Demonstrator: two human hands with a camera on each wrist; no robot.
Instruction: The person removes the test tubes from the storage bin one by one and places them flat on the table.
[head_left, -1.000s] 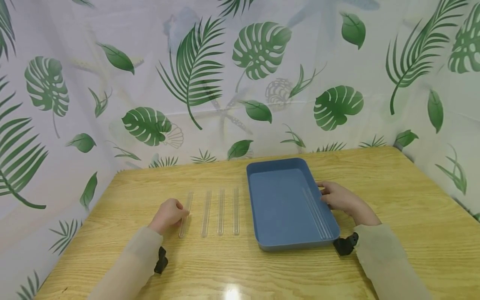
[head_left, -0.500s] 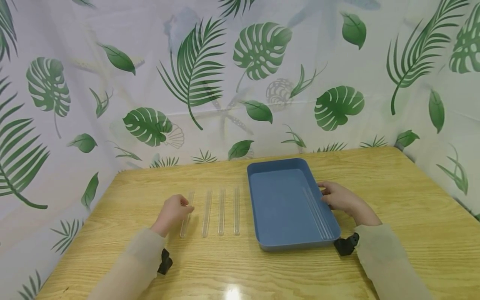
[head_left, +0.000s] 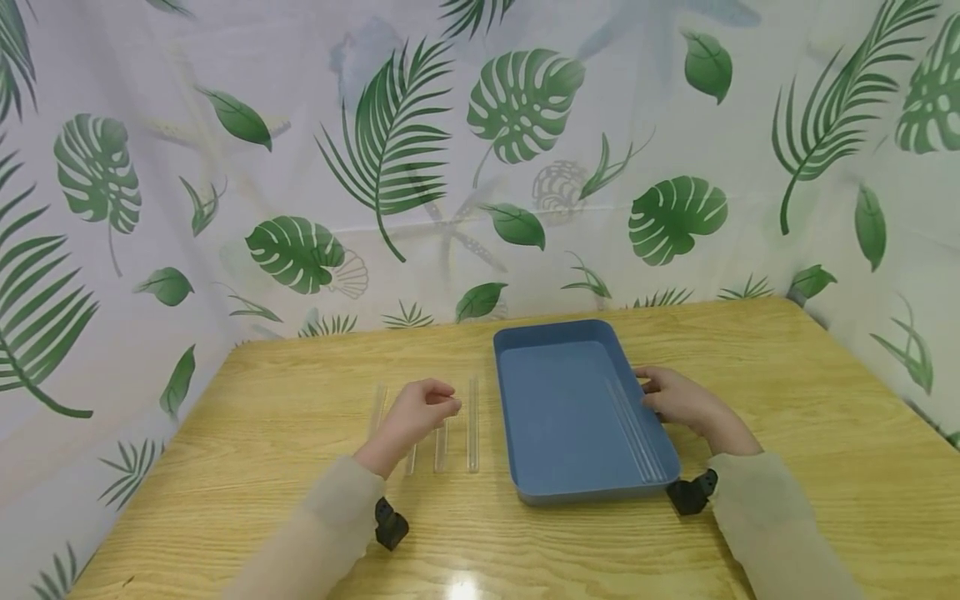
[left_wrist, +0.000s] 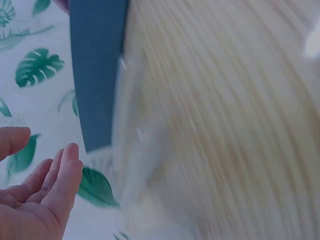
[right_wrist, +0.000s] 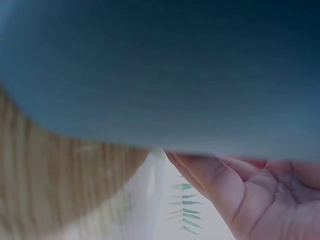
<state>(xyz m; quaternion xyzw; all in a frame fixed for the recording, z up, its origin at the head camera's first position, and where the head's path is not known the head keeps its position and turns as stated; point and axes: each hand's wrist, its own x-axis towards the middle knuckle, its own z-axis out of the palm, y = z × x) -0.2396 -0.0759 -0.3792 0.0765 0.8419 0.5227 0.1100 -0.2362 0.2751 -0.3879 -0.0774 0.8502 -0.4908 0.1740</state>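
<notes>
1. The left hand (head_left: 411, 412) hangs above the table; its thumb and fingers stand apart and hold nothing, clear of the surface in the left wrist view.
2. Beneath and around it are four slim, straight, clear tubes, lying roughly from 12 to 6 o'clock: the leftmost tube (head_left: 377, 404) leans a little toward 1 o'clock, the second tube (head_left: 410, 461) and third tube (head_left: 441, 451) are partly covered by the hand, and the fourth tube (head_left: 473, 433) is just beside the fingertips at 3 o'clock.
3. The right hand (head_left: 681, 397) touches the rim of a blue, shallow, rectangular tray (head_left: 555, 408) at about its 3 o'clock side; the tray wall hides its fingertips in the right wrist view, so I cannot tell whether they pinch it.
4. Inside the tray, at 3 to 4 o'clock along the wall, lies clear tubing (head_left: 636, 432) (one piece or two side by side, hard to say).
5. All rests on a yellowish wood-grain table (head_left: 570, 546); at 12 o'clock hangs a white, leaf-printed cloth backdrop (head_left: 442, 125).
</notes>
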